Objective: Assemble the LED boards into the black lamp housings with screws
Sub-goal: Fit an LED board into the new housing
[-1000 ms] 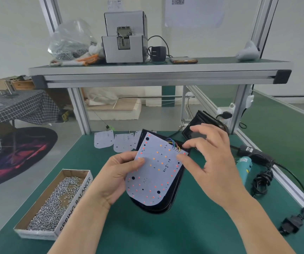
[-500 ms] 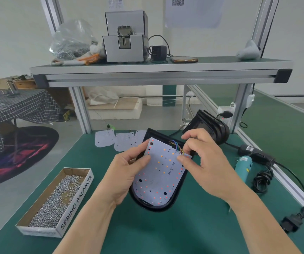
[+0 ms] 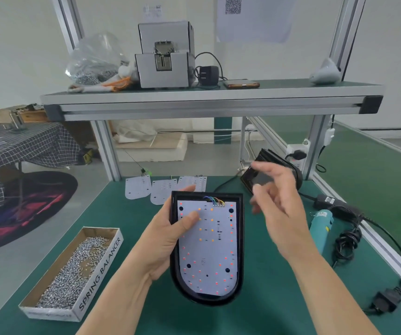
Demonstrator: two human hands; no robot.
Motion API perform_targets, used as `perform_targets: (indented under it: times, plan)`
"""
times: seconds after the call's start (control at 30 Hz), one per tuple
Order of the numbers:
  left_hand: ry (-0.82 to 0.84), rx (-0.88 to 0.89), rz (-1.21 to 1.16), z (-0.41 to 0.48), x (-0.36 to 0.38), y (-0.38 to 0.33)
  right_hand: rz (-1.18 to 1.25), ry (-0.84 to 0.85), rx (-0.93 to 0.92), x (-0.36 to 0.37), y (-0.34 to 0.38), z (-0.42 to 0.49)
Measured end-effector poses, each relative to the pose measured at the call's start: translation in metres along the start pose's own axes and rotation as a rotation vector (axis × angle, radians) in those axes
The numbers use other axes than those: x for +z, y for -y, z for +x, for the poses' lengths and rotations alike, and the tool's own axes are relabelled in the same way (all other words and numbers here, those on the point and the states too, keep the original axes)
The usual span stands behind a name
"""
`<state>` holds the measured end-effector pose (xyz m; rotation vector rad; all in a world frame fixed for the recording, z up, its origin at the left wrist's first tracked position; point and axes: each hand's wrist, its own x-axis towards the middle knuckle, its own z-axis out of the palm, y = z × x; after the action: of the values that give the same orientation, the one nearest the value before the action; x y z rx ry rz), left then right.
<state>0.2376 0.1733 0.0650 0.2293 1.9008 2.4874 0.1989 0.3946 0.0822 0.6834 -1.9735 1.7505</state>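
change: led board (image 3: 209, 250) is now seated flat inside the black lamp housing (image 3: 241, 238); a second ago it was still tilted on top and held from both sides.
left hand (image 3: 170, 240): housing's left edge is gripped, fingers wrapped behind it; thumb (image 3: 189, 220) is pressed on the board's upper left, so the board is pinned.
right hand (image 3: 276, 209): taken off the board, released, fingers loosely spread, nothing held; motion-blurred in the air just right of the housing.
wires (image 3: 215, 201): tucked at the board's far edge, beyond the left thumb.
task meaning: placement looks done for this unit; no screw is seen in the board's holes, so fastening is judged as the next step.
supplies: screw box (image 3: 100, 269) lies outboard of the left forearm; screwdriver (image 3: 320, 228) lies just right of the right wrist.
queue: spare boards (image 3: 163, 189) lie beyond the left fingertips; second housing (image 3: 273, 155) is partly hidden behind the right hand.
risk: the board could shift if the thumb is lifted before a screw is driven.
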Motion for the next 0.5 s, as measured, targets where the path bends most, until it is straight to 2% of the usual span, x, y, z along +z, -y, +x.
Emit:
perform_targets:
  times: [0.07, 0.13, 0.17, 0.3, 0.4, 0.47, 0.5]
  plan:
    - [0.044, -0.037, -0.035, -0.001, 0.002, 0.000, 0.160, 0.241, 0.180, 0.001, -0.004, 0.001]
    - [0.086, -0.071, -0.043, 0.000, 0.007, 0.000, 0.169, 0.520, 0.287, 0.009, -0.009, -0.006]
    - [0.096, -0.085, -0.047, 0.000, 0.008, 0.001, 0.099, 0.551, 0.302, 0.014, -0.010, -0.011]
    - [0.026, -0.087, -0.078, -0.001, 0.005, 0.000, -0.196, 0.435, 0.215, 0.026, -0.014, -0.022]
    - [-0.017, -0.116, -0.076, -0.003, 0.007, 0.003, -0.412, 0.514, 0.234, 0.025, -0.026, -0.029]
    - [-0.050, -0.139, -0.097, -0.004, 0.010, 0.005, -0.440, 0.568, 0.267, 0.023, -0.028, -0.034]
    - [-0.060, -0.144, -0.101, -0.005, 0.011, 0.005, -0.380, 0.592, 0.280, 0.022, -0.028, -0.036]
